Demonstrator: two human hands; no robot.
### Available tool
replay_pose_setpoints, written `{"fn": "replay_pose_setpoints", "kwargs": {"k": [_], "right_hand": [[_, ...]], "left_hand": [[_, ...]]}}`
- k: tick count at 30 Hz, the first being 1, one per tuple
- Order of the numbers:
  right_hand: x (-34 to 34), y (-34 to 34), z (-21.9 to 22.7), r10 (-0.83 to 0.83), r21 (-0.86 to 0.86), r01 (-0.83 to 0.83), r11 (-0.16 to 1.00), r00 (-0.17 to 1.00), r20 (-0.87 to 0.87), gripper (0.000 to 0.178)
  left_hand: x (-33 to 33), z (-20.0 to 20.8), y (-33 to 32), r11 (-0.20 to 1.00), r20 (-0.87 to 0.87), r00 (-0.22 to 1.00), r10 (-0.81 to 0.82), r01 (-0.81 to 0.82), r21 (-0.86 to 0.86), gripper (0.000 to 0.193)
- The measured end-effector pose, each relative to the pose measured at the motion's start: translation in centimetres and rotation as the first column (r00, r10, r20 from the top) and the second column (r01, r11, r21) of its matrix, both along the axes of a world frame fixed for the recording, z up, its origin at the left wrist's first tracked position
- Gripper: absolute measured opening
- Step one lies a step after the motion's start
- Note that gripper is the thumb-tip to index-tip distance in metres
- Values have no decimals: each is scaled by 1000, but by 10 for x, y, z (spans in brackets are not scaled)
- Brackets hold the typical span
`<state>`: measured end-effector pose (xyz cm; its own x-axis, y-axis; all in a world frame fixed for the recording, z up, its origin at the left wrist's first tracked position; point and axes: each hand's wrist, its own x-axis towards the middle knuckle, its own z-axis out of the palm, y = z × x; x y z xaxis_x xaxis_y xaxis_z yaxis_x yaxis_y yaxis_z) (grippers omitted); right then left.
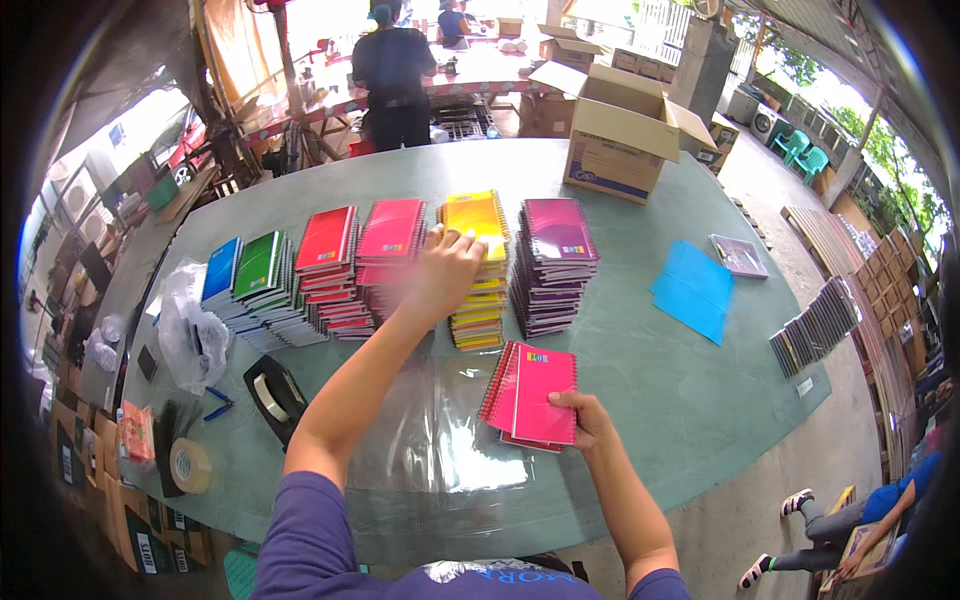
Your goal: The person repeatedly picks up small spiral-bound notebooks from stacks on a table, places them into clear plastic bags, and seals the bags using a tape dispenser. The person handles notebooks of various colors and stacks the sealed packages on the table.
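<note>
My right hand (584,420) is closed on a few pink and red spiral notebooks (540,395), thumb across the top cover, fingers underneath. They are slightly fanned above the near part of the table. My left hand (452,268) reaches forward to the yellow notebook stack (478,300), its fingers apart over the left side of the top cover. Beside it on the left stands a pink notebook stack (392,225). To the right is a purple notebook stack (556,265). Further left are stacks of red notebooks (327,240), green notebooks (262,265) and blue notebooks (221,270).
Clear plastic sheeting (440,450) lies before me. A tape dispenser (273,395), tape roll (190,466), blue cutters (219,403) and a crumpled plastic bag (190,330) are leftward. An open carton (618,135), blue sheets (695,290) and dark notebooks (815,325) are rightward. People are nearby.
</note>
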<state>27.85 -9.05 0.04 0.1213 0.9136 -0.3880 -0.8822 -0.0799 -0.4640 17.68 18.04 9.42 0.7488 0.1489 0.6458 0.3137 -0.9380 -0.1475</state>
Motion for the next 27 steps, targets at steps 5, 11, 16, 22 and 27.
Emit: {"fn": "replay_pose_setpoints", "kwargs": {"k": [5,11,16,22,27], "right_hand": [[14,-5,11,-67,117,91,989,978,-197,43],[30,-14,-14,44,37,-48,998,993,108,53],[23,-7,-4,56,2,-56,998,998,38,47],[31,-10,-7,-84,94,77,993,994,68,67],[18,-8,-6,52,189,-39,981,996,-69,69]], "left_hand": [[-30,2,-112,979,241,956,-169,135,153,10],[30,17,-133,911,88,928,-363,373,-175,47],[85,23,-59,988,47,988,-149,151,-44,31],[56,56,-88,500,330,756,-565,632,-592,25],[17,20,-82,557,-239,576,-782,473,-682,38]]}}
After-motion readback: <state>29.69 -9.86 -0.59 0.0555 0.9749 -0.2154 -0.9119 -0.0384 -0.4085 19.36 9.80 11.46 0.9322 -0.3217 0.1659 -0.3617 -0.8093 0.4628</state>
